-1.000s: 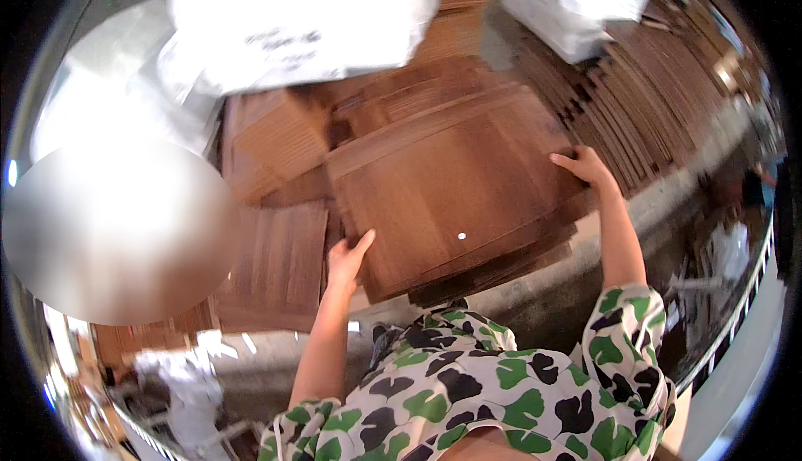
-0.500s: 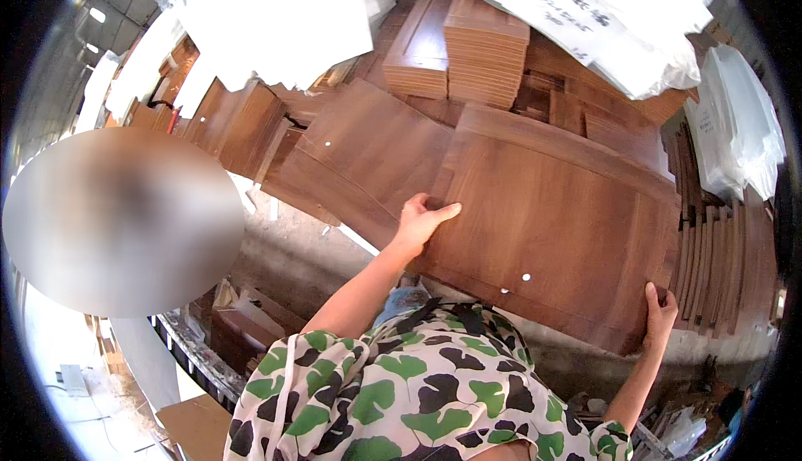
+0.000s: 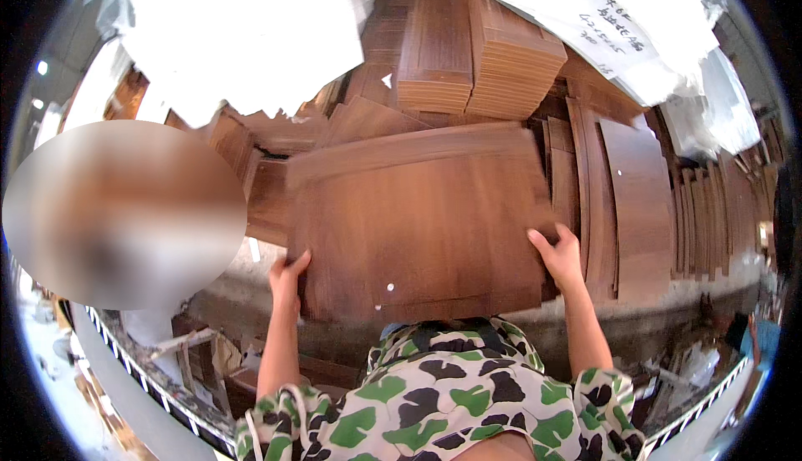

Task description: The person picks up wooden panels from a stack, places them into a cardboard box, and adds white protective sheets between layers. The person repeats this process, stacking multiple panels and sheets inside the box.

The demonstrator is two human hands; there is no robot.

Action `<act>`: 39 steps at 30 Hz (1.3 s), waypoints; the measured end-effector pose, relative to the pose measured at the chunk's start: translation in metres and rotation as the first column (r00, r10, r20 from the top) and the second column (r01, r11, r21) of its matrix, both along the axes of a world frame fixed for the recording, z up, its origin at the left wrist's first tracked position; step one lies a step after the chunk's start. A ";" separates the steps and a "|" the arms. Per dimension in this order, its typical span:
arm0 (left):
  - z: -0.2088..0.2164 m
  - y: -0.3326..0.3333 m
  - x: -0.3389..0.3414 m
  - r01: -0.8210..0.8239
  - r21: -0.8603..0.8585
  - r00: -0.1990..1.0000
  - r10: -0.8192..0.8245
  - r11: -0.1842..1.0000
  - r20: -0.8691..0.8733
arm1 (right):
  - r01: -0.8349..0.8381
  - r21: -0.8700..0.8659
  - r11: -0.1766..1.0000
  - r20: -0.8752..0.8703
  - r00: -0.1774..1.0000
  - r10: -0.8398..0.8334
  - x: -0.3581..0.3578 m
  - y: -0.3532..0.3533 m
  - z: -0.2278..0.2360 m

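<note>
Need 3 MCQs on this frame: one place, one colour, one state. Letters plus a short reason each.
1. Where is the stack of small boards?
A. beyond the big panel
B. on the floor by the feet
C. in the left hand

2. What colour is the big panel?
A. white
B. brown
C. green

3. How do the hands meet the panel?
A. both off it
B. only one on it
C. one at each side edge

Answers: 1 A, the stack sits above the panel's far edge. 2 B, brown wood grain. 3 C, left hand and right hand grip opposite edges.
</note>
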State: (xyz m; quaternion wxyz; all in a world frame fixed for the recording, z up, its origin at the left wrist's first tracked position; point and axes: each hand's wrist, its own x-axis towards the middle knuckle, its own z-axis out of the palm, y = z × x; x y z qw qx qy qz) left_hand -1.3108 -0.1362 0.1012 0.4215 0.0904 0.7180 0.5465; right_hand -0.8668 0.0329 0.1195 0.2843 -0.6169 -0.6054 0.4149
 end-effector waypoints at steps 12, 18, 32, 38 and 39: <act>-0.075 -0.080 0.098 -0.506 0.019 0.858 0.500 0.863 0.117 | -0.430 -0.346 0.834 0.162 0.848 0.505 -0.094 0.176 -0.047; -0.095 -0.084 0.153 -0.514 0.018 0.857 0.512 0.858 0.055 | -0.462 -0.355 0.813 0.433 0.689 0.581 -0.095 0.187 -0.037; -0.093 -0.071 0.143 -0.528 -0.030 0.843 0.528 0.849 0.103 | -0.441 -0.327 0.836 0.608 0.578 0.544 -0.090 0.172 -0.058; -0.103 -0.082 0.132 -0.311 -0.101 0.946 0.318 0.945 0.057 | -0.479 -0.098 0.872 0.592 0.676 0.438 -0.086 0.166 -0.094; -0.102 -0.087 0.130 -0.269 -0.109 0.961 0.274 0.957 0.031 | -0.484 -0.109 0.868 0.586 0.674 0.450 -0.087 0.163 -0.081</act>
